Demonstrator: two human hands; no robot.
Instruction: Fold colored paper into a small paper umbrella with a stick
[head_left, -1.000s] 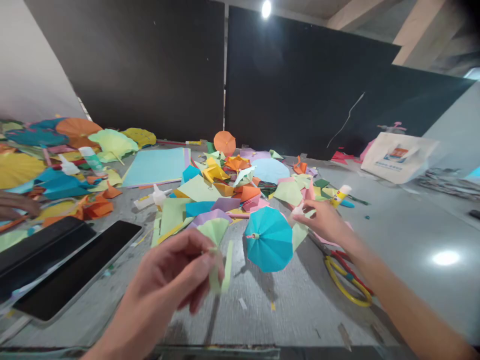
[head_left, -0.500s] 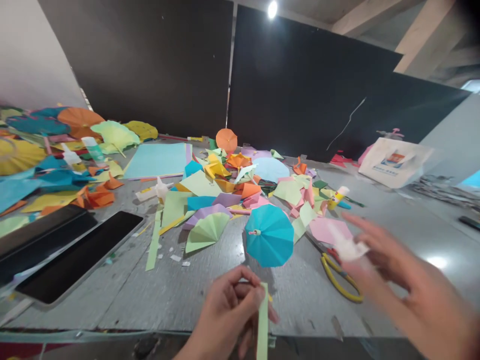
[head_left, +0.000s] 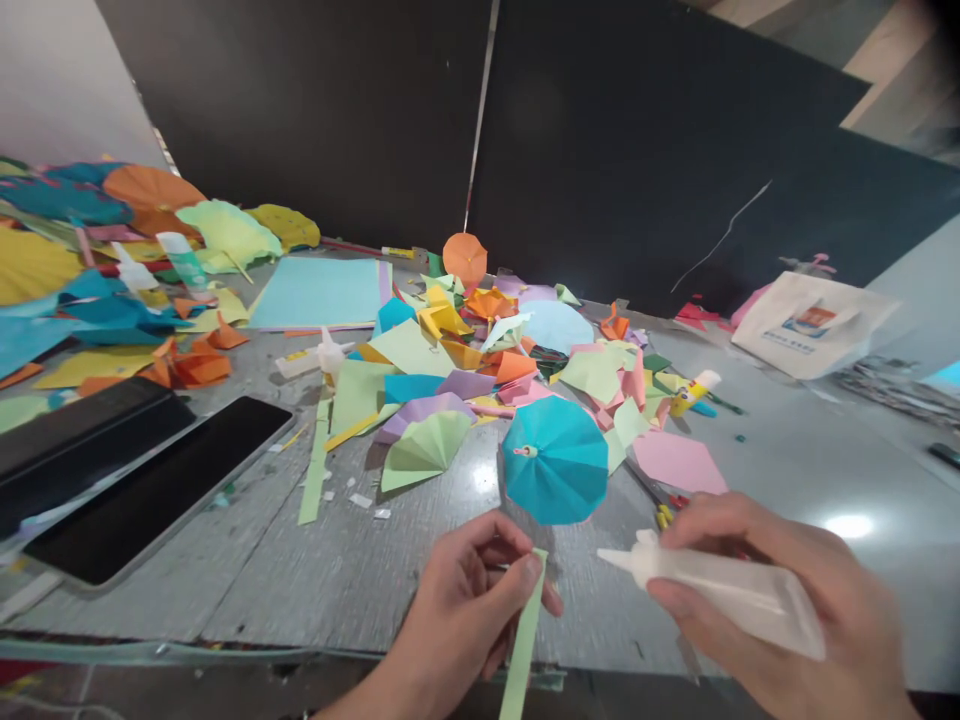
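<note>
Near the table's front edge, my left hand (head_left: 487,590) pinches the top end of a light green paper strip (head_left: 523,640) between thumb and fingers. The strip hangs down past the edge. To its right, my right hand (head_left: 787,590) is closed around a white glue bottle (head_left: 739,595), tilted on its side with its nozzle pointing left toward the strip, apart from it. A blue paper umbrella (head_left: 559,465) lies just beyond my left hand. Scissors (head_left: 664,515) are mostly hidden behind my right hand.
Coloured paper scraps and a folded green fan (head_left: 427,450) spread over the middle. A phone (head_left: 161,490) lies at left, a glue stick (head_left: 695,392) and a white bag (head_left: 814,325) at right. Another glue bottle (head_left: 330,355) stands left of the scraps.
My right hand has turned the glue bottle so its nozzle points left, and has closed around its body, now covering most of the scissors. My left hand keeps holding the strip.
</note>
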